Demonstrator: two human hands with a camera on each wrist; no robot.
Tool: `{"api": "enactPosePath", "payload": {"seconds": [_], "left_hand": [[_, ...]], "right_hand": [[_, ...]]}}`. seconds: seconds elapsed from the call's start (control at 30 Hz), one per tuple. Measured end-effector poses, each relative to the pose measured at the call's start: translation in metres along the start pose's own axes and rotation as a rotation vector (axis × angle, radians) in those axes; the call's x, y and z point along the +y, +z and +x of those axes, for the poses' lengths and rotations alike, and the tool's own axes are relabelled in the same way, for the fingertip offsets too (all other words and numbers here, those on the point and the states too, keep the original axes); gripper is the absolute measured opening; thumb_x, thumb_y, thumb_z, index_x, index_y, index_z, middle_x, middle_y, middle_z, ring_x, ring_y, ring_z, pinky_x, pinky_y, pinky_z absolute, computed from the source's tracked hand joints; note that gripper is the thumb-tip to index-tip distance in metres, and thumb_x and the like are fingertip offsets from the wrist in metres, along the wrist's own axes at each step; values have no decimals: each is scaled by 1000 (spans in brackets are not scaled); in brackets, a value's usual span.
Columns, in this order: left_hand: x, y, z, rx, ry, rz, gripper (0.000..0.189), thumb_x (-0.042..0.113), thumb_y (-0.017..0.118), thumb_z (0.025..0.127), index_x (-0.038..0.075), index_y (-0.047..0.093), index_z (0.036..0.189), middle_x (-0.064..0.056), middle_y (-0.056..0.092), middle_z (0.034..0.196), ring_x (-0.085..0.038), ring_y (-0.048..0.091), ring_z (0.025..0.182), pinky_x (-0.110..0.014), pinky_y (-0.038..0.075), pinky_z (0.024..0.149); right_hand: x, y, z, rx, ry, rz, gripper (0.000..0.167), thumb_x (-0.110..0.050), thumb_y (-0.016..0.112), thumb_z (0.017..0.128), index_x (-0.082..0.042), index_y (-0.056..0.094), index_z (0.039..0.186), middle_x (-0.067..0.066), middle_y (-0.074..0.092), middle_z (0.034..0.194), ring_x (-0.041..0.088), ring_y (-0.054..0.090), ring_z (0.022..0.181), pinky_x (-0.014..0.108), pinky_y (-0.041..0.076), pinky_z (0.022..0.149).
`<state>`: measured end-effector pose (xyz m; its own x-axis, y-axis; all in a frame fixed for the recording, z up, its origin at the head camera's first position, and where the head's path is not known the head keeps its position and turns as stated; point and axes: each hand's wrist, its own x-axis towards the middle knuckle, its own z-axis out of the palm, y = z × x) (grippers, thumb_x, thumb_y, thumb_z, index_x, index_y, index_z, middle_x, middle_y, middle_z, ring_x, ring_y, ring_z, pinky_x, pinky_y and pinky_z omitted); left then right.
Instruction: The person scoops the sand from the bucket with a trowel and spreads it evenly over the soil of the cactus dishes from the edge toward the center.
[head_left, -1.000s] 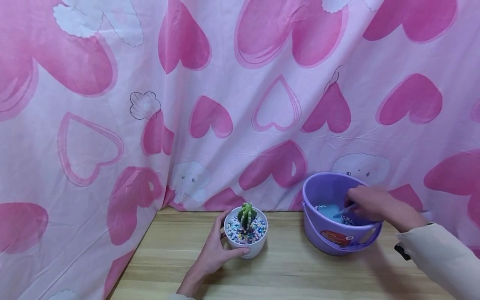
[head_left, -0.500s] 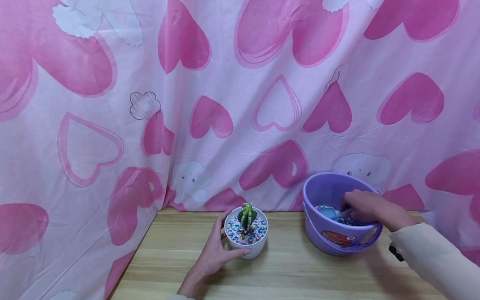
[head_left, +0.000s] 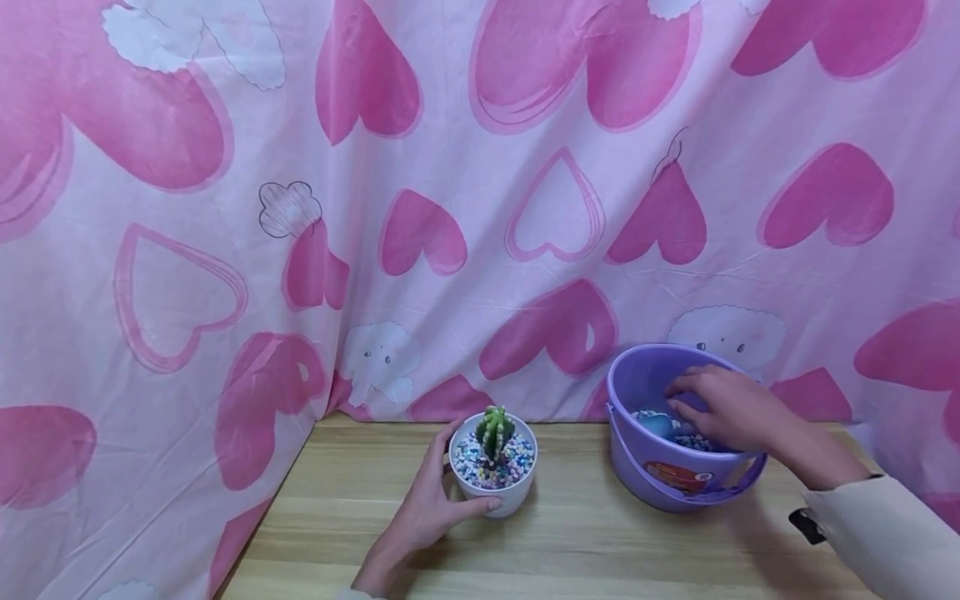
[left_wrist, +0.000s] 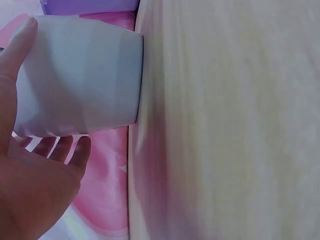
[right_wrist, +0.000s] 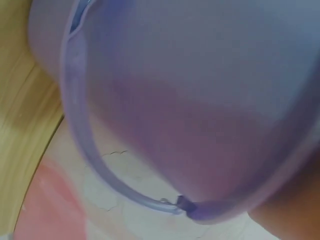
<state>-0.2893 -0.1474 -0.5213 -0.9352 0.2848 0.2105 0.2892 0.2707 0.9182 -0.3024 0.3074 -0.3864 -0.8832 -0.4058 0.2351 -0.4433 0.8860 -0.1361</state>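
My left hand [head_left: 429, 504] holds a white flowerpot [head_left: 512, 498], thumb at the front and fingers round its left side. A small green cactus [head_left: 495, 433] stands in it amid multicoloured pebbles [head_left: 469, 472]. In the left wrist view the pot [left_wrist: 90, 75] stands upright on the table. Over the mouth of a purple bucket [head_left: 633, 460], my right hand [head_left: 731, 410] has loosely bent fingers and nothing visible in them. Below it a blue scoop [head_left: 657, 426] lies on pebbles inside. The right wrist view shows mainly the bucket's wall [right_wrist: 190, 100], with the hand's fingers out of sight.
The bucket's handle [head_left: 723, 497] hangs down at its front right. Both containers stand on a wood-grain table [head_left: 585, 546]. A pink heart-patterned cloth [head_left: 442, 333] hangs behind and along the left side, close to the bucket's back.
My right hand has let go of the scoop, which now lies lower in the bucket, and has lifted slightly with its fingers loosened. My left hand and the flowerpot have stayed still.
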Motion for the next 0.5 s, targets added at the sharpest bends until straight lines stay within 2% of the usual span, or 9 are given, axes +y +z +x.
{"api": "enactPosePath", "payload": {"seconds": [0.23,0.33,0.43,0.5], "left_hand": [[16,-11,-4,28,10,143,127,59,100,67,48,22,167,14,36,172,-23,39,158,-71,30,129],[28,-19,-6,48,33,232,125,62,97,71,50,19,168,15,30,174,-27,32,163,-76,30,126],[41,-28,-7,60,123,376,122,62,93,77,46,16,170,12,26,178,-29,28,166,-76,33,124],[49,-33,-5,68,217,486,120,62,91,80,40,16,172,9,26,179,-30,28,166,-73,35,125]], "right_hand": [[-30,-8,-11,134,-17,51,28,-29,77,102,-13,80,124,9,80,124,39,73,121,66,60,100],[-43,-6,-15,161,-30,91,35,-33,74,104,-15,76,134,9,77,133,38,70,127,66,58,102],[-54,1,-17,179,-48,102,46,-37,73,104,-17,68,145,11,71,145,39,65,136,68,53,107],[-60,5,-17,188,-56,105,52,-40,74,103,-19,65,150,12,66,152,40,60,141,70,49,111]]}}
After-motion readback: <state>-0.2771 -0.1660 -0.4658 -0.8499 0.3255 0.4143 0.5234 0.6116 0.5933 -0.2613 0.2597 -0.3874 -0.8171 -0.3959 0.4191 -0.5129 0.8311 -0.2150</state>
